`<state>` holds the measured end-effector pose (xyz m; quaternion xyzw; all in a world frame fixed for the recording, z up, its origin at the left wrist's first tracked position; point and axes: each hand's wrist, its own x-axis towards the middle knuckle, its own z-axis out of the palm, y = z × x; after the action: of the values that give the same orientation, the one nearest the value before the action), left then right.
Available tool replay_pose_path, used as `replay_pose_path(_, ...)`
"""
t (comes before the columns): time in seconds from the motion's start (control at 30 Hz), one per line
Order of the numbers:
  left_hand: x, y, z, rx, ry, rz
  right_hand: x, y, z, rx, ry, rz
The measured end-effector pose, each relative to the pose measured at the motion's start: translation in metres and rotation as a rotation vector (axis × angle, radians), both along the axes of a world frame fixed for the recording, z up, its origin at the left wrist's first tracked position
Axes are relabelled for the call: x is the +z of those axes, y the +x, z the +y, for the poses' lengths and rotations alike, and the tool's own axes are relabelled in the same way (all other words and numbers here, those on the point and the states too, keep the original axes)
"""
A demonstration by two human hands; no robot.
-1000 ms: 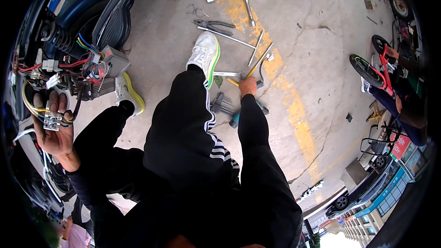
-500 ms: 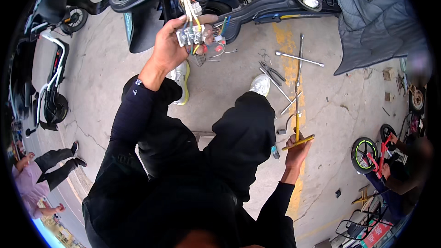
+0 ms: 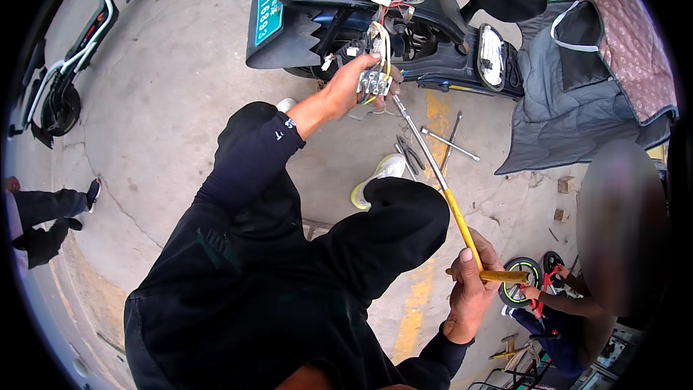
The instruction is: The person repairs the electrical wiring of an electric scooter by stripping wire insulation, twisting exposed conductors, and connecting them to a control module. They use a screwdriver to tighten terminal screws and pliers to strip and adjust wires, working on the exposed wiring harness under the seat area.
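My left hand [image 3: 345, 90] holds a connector block [image 3: 372, 85] with yellow, white and dark wires, running up to the dark scooter body [image 3: 433, 65]. My right hand [image 3: 471, 290] grips a T-handle wrench [image 3: 453, 209] with a yellow handle and long steel shaft. The shaft's far end reaches up beside my left fingers and the block; whether it touches is unclear. On the ground beyond my knee lie pliers [image 3: 410, 152] and a cross wrench [image 3: 462, 152].
A grey padded cover [image 3: 534, 130] lies at the right. A white-framed scooter [image 3: 90, 47] stands at upper left. A bystander's legs [image 3: 50, 202] show at left. A person [image 3: 570, 318] at lower right holds a red child's bike [image 3: 548, 282]. Small blocks [image 3: 565, 184] sit on the pavement.
My right hand has raised the wrench from the ground and angled its shaft toward the block. My left hand has shifted inward with the block, and the view has swung toward the scooter.
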<state>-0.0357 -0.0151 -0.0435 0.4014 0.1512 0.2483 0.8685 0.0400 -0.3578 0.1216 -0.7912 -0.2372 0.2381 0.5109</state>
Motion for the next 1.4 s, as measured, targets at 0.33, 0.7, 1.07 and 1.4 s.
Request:
replay_pose_path(0.33,-0.001,0.005,0.002,0.017,0.150,0.058,-0.003,-0.014,0.028,-0.041,-0.026,0.089)
replay_pose_path(0.7,0.005,0.001,0.003,0.086,0.244,0.148,-0.015,-0.018,0.042,-0.099,0.146,0.396)
replay_pose_path(1.07,0.002,0.004,0.008,0.029,0.381,0.232,-0.034,-0.022,0.041,0.026,0.132,0.668)
replay_pose_path(1.4,-0.004,-0.003,0.019,0.090,0.446,0.291,-0.052,-0.045,0.039,-0.008,0.269,0.880)
